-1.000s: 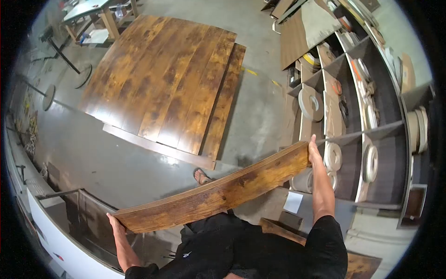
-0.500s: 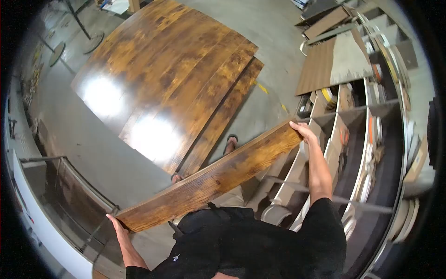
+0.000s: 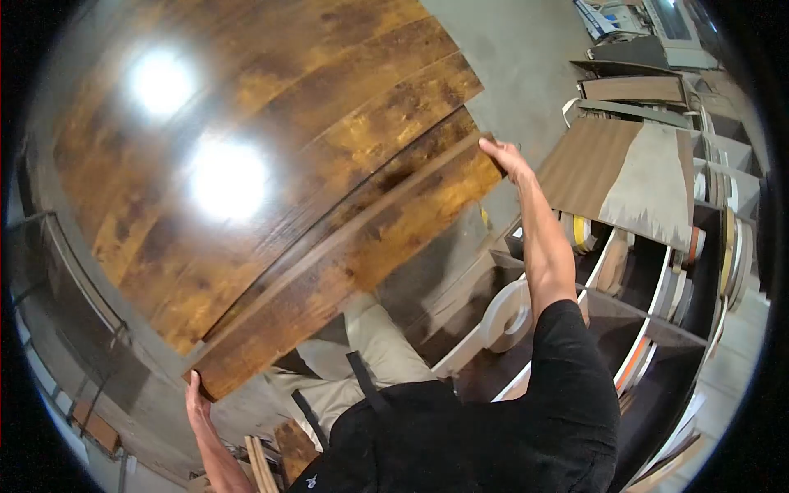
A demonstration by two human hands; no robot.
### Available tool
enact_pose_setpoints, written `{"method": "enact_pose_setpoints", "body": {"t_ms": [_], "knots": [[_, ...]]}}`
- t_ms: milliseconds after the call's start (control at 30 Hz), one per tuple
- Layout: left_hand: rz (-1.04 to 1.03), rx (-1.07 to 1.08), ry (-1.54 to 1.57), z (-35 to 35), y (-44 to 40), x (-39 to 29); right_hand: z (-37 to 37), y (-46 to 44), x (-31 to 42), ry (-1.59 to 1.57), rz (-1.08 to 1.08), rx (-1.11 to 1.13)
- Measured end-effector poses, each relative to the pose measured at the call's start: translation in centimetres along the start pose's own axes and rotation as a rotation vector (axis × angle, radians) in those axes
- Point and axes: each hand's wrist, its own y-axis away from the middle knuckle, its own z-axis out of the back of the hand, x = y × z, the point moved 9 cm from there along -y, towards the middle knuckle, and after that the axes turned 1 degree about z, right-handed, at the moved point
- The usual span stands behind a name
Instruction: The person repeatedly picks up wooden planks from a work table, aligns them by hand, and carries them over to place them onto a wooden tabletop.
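Note:
A long brown wood-grain board (image 3: pixel 353 267) runs slantwise across my front, held up at its two ends. My left hand (image 3: pixel 196 394) is closed round the lower left end, thumb against the edge. At the upper right end, my right hand (image 3: pixel 508 158) grips the other short side. Just beyond the board lies a wide stack of matching wood-grain boards (image 3: pixel 353 90), with two bright light reflections on its glossy top. The held board overlaps the stack's near edge in view; whether they touch I cannot tell.
On the right stands a divided rack (image 3: pixel 608 304) holding rolls of edging tape (image 3: pixel 580 233). A partly bare brown panel (image 3: pixel 612 168) lies across it. A metal-framed cart (image 3: pixel 78 271) stands at the left. Wood strips (image 3: pixel 261 464) are low beside my legs.
The board in my hands has moved forward to the stack's near edge, and my body has come closer to it. Both hands have kept hold of its ends.

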Motion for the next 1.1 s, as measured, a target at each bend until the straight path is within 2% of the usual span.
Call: {"method": "enact_pose_setpoints", "body": {"t_ms": [100, 200, 400, 433, 533, 633, 733, 867, 900, 1100], "knots": [[0.034, -0.007, 0.015, -4.1, -3.0, 1.6, -0.9, -2.8, 3.6, -0.006, -0.053, 0.124], [0.025, -0.005, 0.018, -5.9, -4.5, 2.0, -1.6, -5.9, 5.6, -0.004, -0.011, 0.178], [0.049, -0.076, 0.048, -7.0, -4.9, 1.8, -2.6, -9.1, 6.9, -0.016, 0.003, 0.176], [0.065, -0.032, 0.045, -7.7, -4.7, 1.6, -2.9, -9.2, 7.1, -0.013, 0.004, 0.178], [-0.027, -0.053, 0.075, -7.8, -4.6, 1.3, -2.2, -11.5, 4.7, 0.052, 0.112, 0.011], [-0.051, -0.066, 0.05, -7.4, -4.4, 1.2, -1.1, -10.3, 6.4, 0.176, 0.298, -0.198], [-0.061, -0.102, 0.035, -6.8, -4.8, 1.2, -2.2, -9.0, 8.2, 0.075, 0.24, -0.026], [-0.038, -0.086, 0.091, -6.9, -4.9, 1.3, -3.1, -11.1, 5.9, -0.091, 0.094, 0.043], [-0.031, -0.124, 0.09, -6.6, -5.0, 1.3, -3.5, -12.3, 5.0, -0.133, 0.086, 0.124], [-0.034, -0.191, 0.067, -6.2, -5.1, 1.1, -3.5, -11.8, 5.7, -0.131, 0.042, 0.181]]}}
